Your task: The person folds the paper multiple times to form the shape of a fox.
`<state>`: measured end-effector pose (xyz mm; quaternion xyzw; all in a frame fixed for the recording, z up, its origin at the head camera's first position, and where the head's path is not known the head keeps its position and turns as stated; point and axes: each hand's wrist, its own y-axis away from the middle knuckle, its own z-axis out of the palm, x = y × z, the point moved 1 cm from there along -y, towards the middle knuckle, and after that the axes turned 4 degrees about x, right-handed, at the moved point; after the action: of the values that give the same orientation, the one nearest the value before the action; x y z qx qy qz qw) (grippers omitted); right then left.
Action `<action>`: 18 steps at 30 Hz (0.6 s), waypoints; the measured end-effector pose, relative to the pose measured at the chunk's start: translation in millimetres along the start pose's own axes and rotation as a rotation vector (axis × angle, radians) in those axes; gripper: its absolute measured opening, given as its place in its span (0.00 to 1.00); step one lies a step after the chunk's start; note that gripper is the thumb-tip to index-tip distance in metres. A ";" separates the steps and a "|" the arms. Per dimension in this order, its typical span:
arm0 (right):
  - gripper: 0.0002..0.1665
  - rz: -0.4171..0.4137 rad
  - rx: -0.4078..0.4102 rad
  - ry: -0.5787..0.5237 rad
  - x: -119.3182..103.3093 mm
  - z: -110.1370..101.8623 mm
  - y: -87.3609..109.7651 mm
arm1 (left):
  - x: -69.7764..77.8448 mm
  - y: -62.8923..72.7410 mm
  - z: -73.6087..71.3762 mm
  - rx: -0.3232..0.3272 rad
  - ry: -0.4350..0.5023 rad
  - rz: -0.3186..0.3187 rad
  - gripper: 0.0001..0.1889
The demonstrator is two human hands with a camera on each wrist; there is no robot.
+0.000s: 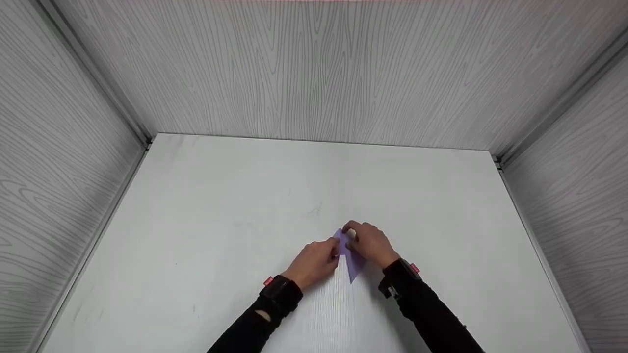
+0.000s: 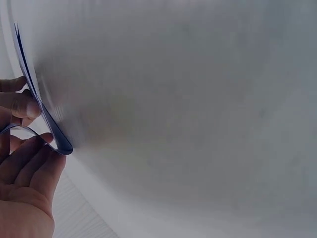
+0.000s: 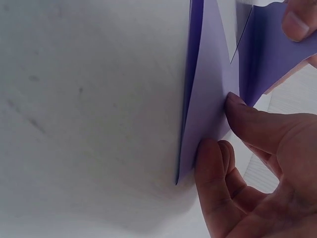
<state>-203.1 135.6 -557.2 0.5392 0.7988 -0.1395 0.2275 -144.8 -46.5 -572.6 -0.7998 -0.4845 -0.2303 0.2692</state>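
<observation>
Purple origami, looks mid-fold

Both hands, left hand and right hand, pinch the folded purple paper low on the white surface; several creases done, one flap raised, more folding left I'd guess.

Your desk is a plain white surface with a few faint scuffs, closed in on three sides by pale wood-grain panels. Directly on it, near its front middle, lies one folded purple paper, its point toward you.
</observation>
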 end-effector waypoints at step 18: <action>0.17 -0.004 0.008 0.001 -0.8 0.0 -0.8 | -0.5 4.3 6.6 0.000 -0.063 0.070 0.08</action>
<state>-203.6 134.6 -556.9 0.5387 0.7994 -0.1428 0.2245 -140.4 -44.1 -578.7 -0.8231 -0.4645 -0.1955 0.2617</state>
